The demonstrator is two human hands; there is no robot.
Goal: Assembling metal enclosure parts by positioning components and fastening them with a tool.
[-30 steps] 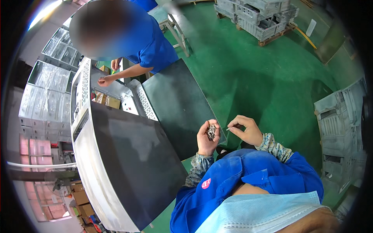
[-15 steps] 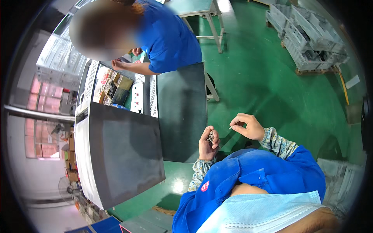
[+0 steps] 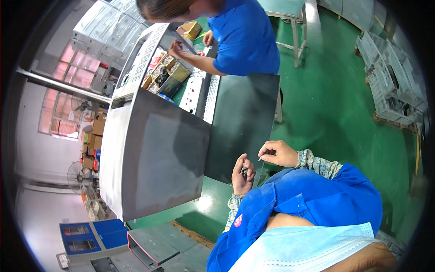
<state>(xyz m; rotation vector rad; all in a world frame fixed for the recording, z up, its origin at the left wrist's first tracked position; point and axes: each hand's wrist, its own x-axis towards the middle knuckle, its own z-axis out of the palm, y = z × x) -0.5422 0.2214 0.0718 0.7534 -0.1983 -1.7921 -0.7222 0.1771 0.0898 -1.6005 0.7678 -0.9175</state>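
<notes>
Cupped with its fingers curled, my left hand (image 3: 243, 176) holds a cluster of small dark and silvery parts (image 3: 244, 170), too small to name. Just to its right, my right hand (image 3: 280, 153) pinches a small thin pale piece (image 3: 260, 158) between thumb and fingertips. The two hands are close together but apart, near the close right corner of a dark tabletop (image 3: 242, 118). Patterned sleeve covers (image 3: 317, 163) show at both wrists.
A large grey metal housing (image 3: 165, 149) stands left of the tabletop. Beyond it, a person in blue (image 3: 244, 41) works over compartment boxes (image 3: 167, 75) beside a white socket strip (image 3: 192, 93). Grey crates (image 3: 392, 77) are stacked on a pallet at the right; another table (image 3: 283, 7) stands behind.
My view has swung, so the bench and co-worker sit farther right in it. My right hand has come closer to the left, still pinching the thin piece.
</notes>
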